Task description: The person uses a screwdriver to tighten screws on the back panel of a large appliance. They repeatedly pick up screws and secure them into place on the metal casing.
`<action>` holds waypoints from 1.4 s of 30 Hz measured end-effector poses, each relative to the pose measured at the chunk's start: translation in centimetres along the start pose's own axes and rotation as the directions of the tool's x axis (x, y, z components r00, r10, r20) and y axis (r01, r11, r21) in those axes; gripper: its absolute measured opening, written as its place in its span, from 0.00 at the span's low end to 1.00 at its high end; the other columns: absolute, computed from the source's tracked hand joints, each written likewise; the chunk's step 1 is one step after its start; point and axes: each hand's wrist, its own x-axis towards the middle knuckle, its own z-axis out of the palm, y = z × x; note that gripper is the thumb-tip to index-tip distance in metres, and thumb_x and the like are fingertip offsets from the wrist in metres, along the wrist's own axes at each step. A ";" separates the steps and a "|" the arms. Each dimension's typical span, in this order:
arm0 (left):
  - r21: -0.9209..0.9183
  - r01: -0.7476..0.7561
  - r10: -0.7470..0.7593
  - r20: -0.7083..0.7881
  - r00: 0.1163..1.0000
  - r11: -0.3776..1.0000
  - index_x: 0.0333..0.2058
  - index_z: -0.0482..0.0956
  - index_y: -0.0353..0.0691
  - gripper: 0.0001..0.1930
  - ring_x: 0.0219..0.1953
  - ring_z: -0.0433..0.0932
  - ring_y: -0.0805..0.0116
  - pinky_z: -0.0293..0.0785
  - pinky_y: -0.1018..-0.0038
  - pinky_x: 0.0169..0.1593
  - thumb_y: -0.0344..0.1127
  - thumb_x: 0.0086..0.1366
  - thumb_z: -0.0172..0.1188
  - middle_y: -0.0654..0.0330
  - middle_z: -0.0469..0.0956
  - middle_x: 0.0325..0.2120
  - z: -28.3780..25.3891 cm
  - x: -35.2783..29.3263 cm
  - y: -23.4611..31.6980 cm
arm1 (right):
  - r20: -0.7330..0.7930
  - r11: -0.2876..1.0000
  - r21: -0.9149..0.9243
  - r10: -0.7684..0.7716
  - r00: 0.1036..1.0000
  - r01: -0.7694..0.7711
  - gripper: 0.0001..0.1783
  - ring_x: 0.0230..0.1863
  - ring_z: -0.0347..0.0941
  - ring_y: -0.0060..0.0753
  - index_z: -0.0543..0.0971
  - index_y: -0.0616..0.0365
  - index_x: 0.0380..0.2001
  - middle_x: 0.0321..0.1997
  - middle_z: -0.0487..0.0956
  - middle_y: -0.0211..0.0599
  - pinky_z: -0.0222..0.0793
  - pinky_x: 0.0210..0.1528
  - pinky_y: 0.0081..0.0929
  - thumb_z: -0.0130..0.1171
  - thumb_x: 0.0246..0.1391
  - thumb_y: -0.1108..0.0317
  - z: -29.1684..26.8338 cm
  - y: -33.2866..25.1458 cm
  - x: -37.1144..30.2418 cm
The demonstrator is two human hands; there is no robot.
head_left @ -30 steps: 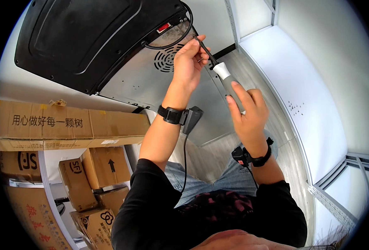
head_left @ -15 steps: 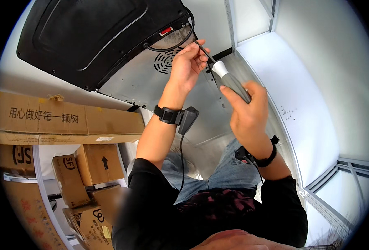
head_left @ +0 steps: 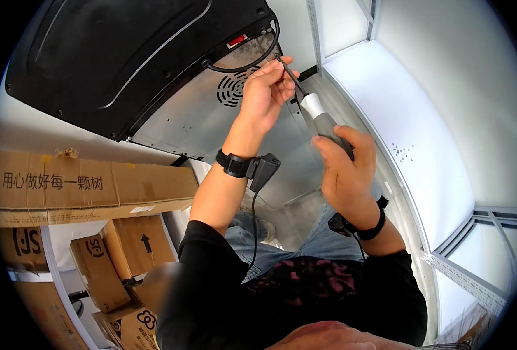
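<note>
Boxes (head_left: 139,242) filled eight o'clock; at twelve, left fingers (head_left: 266,76) pinched the driver (head_left: 312,106), right fingers (head_left: 356,139) gripped its handle (head_left: 327,125); panel (head_left: 203,129) work looked unfinished.

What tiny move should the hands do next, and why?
Perhaps the right hand should turn the screwdriver a little: that hand grips the handle, the left hand holds the shaft, and the far end seems to meet the metal panel.
</note>
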 end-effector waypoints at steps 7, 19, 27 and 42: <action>0.002 -0.012 0.013 -0.042 0.999 1.000 0.47 0.72 0.33 0.14 0.25 0.71 0.77 0.71 0.80 0.31 0.34 0.68 0.47 0.60 0.76 0.28 0.6 0.0 -0.1 | -0.089 0.998 0.030 0.059 0.994 -0.056 0.18 0.33 0.69 0.41 0.79 0.58 0.36 0.42 0.72 0.45 0.66 0.32 0.30 0.60 0.36 0.82 -0.2 0.4 0.6; -0.023 -0.010 0.013 0.115 0.993 1.000 0.48 0.70 0.32 0.15 0.28 0.75 0.72 0.74 0.77 0.35 0.34 0.70 0.42 0.54 0.78 0.34 1.3 -1.0 -0.1 | -0.010 0.970 0.023 0.241 0.971 -0.240 0.24 0.32 0.72 0.42 0.72 0.63 0.47 0.37 0.73 0.44 0.69 0.31 0.29 0.65 0.44 0.71 -0.3 -1.3 1.4; -0.135 -0.003 0.014 0.086 0.996 0.991 0.35 0.70 0.35 0.09 0.21 0.72 0.73 0.73 0.79 0.32 0.34 0.70 0.44 0.48 0.79 0.29 1.1 -0.4 -0.9 | -0.214 0.976 0.217 0.067 0.974 -0.020 0.23 0.34 0.72 0.45 0.69 0.62 0.49 0.43 0.70 0.50 0.70 0.30 0.26 0.61 0.49 0.70 0.8 0.4 0.6; -0.160 0.015 0.003 0.114 0.993 0.987 0.36 0.73 0.39 0.07 0.31 0.76 0.69 0.75 0.73 0.37 0.34 0.68 0.48 0.58 0.79 0.30 0.9 -0.4 -1.4 | -0.067 0.982 0.162 0.110 0.992 -0.098 0.30 0.28 0.73 0.42 0.66 0.63 0.50 0.38 0.74 0.46 0.68 0.24 0.28 0.64 0.47 0.61 -1.0 0.7 0.6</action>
